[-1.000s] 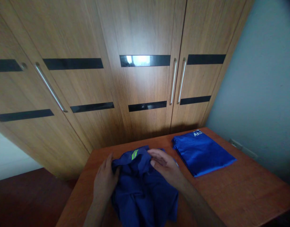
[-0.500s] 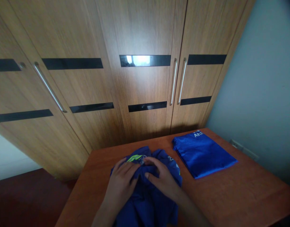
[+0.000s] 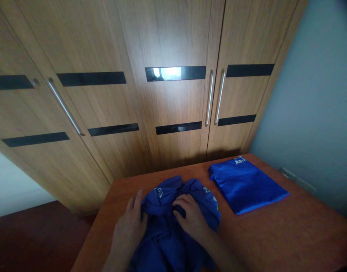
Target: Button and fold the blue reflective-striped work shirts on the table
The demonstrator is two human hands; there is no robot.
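Note:
A rumpled dark blue garment (image 3: 164,241) with small white lettering is bunched on the table in front of me. At its left edge is my left hand (image 3: 129,223), its fingers stretched out and apart, the thumb by the cloth. My right hand (image 3: 192,217) rests on the garment's middle, thumb and fingers curled round a fold of the fabric. Part of the garment's right side is hidden beneath that hand and forearm.
A brighter blue folded cloth (image 3: 247,185) with white lettering lies flat on the reddish-brown table (image 3: 275,230), to the right. Behind the table stands a wooden wardrobe (image 3: 179,102) with metal handles. A pale wall (image 3: 312,98) borders the right side.
My left hand has moved left and down, off the garment's top, and its fingers have straightened. The bright green patch there is mostly covered now. My right hand has shifted slightly and curled more.

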